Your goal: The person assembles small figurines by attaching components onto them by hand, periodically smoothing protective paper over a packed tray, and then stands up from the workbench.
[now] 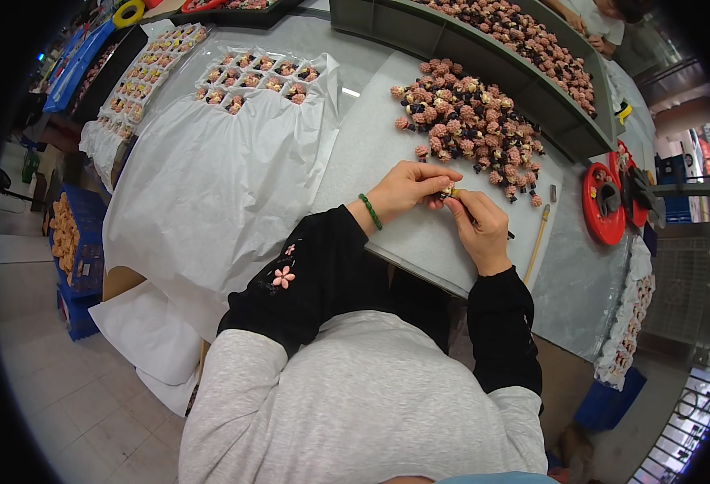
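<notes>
Currently, the left hand (410,185) and right hand (482,229) pinch a small, pale, moulded figurine (449,190) just right of the frame's centre. Should that fingertip grip loosen, the piece could drop and get lost among the heaped pink-and-black, plastic-looking figurines (476,117) at upper right.

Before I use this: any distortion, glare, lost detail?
Head view: fisheye bows long grey open bin, corners go black; head view: white glare streak on glossy grey tabletop; head view: tiny cream piece between left hand and right hand lacks detail.
</notes>
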Demonstrator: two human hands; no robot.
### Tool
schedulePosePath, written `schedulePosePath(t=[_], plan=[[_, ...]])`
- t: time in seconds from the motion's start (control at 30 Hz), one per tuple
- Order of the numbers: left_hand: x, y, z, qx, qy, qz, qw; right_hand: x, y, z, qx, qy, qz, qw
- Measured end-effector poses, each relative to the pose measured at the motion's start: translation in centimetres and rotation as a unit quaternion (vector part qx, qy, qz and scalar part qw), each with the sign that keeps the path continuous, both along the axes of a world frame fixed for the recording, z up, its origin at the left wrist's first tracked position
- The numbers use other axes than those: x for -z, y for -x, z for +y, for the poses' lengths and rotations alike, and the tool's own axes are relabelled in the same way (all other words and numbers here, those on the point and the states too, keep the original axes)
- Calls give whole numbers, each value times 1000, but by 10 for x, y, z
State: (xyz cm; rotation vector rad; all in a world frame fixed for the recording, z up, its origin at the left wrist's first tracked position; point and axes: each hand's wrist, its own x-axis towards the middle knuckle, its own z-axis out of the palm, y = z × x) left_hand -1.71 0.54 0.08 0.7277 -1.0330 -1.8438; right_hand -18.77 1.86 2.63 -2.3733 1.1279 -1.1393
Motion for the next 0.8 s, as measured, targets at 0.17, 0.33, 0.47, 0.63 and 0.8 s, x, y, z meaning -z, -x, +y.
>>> schedulePosePath(t=[0.17,0.33,0.47,0.63,0.8], plan=[[1,0,0,0,3,-3,1000,0,1,-1,-5,-14,0,1000],[0,1,0,-1,10,-11,1000,1,2,-1,-7,-27,-12,1000],[1,1,0,1,11,-14,1000,1,2,-1,-10,-35,-16,999],[1,1,0,3,17,-16,1000,0,2,-1,-13,-38,-23,999],[1,0,0,0,11,-5,1000,1,1,0,-3,-26,-23,999]])
